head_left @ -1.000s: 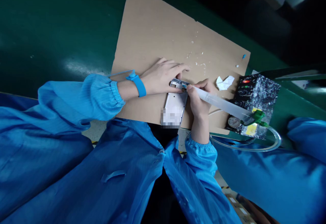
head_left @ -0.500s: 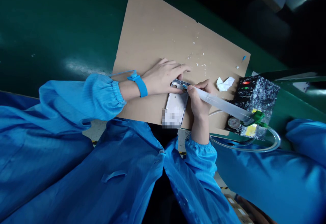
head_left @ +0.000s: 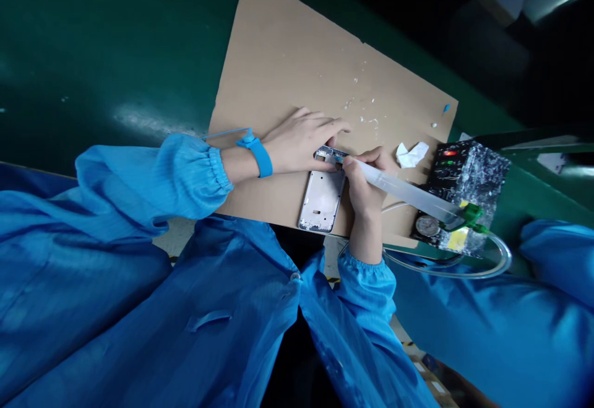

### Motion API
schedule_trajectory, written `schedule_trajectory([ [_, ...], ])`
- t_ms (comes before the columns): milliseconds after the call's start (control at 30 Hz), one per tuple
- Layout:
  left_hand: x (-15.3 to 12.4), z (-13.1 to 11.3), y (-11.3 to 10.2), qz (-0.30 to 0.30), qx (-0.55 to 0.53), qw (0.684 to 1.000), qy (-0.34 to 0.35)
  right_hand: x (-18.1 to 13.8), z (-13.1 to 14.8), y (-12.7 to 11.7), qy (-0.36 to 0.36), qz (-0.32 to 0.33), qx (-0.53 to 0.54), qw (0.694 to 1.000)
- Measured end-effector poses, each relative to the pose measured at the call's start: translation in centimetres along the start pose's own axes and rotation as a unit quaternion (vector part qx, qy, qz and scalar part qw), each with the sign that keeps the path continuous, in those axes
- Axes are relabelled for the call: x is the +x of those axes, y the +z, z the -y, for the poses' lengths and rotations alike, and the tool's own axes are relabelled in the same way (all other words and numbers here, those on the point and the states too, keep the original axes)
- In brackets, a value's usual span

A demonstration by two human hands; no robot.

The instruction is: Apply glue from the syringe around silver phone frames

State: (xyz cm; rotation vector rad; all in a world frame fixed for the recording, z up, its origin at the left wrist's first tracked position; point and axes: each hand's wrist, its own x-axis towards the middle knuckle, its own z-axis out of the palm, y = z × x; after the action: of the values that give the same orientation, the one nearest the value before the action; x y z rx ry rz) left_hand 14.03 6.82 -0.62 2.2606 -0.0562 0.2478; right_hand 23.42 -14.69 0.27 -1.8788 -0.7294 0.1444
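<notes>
A metal phone frame lies at the near edge of the cardboard sheet, its bare inner side up. My left hand grips its upper end, with the thumb across the frame and the fingers past the far edge. In my right hand is a glue-dispensing syringe, a frosted barrel with a green cap. It slants down to the left, and its blue needle tip is at the frame's upper end. Whether the tip touches the frame cannot be made out.
The cardboard sheet covers part of a green table and bears white flecks. A crumpled white tissue lies to the right. Beyond stands a stained dispenser box with a gauge, tubed to the syringe. A co-worker's blue sleeve is at far right.
The view has shifted slightly, moving the scene a little to the right. Both hands keep their hold, and the syringe tip stays at the frame's upper end.
</notes>
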Motion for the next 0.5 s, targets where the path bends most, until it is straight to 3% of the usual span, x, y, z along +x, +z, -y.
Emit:
schedule_trajectory([
  [500, 0.0, 0.18, 0.15, -0.001, 0.0, 1.0, 0.005, 0.09, 0.18, 0.04, -0.002, -0.007, -0.016, 1.0],
])
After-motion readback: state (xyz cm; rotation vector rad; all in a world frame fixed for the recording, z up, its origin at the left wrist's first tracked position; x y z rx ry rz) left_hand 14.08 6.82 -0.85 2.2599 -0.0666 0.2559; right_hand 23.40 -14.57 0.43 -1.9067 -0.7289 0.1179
